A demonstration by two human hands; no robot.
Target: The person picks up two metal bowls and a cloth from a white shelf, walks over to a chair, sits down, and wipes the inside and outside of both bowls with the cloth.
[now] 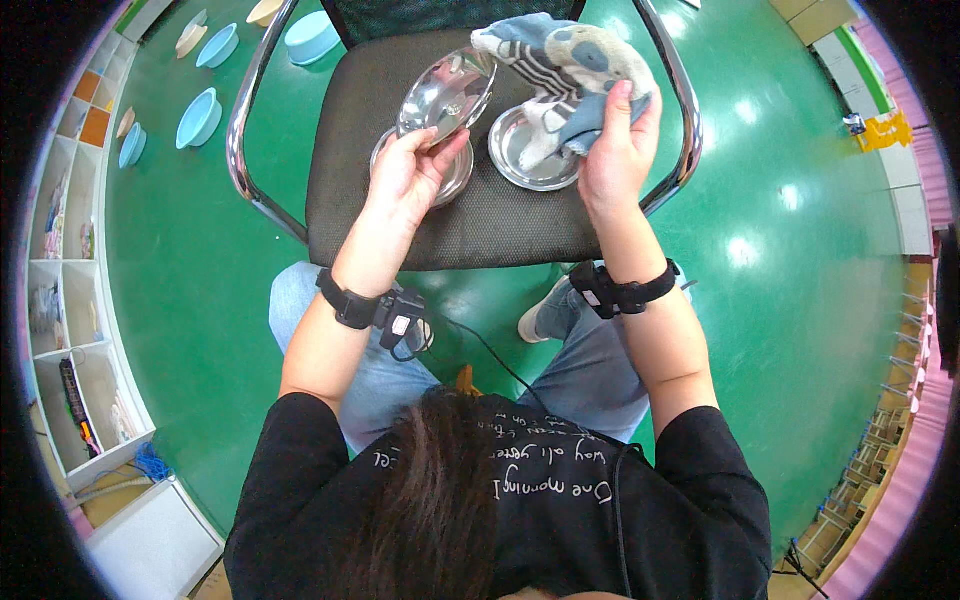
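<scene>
Green floor under the chair seat (400,190): your left hand (410,175) grips a tilted steel bowl (445,92), right hand (615,140) clutches a cloth (570,60) above another bowl (525,150).

The chair seat (480,215) is crowded at the back: two steel plates (530,150) lie side by side, a tilted plate (445,92) and bunched cloth (565,70) hang above them. Its front strip lies bare. Chrome armrests (240,120) fence both sides.
</scene>
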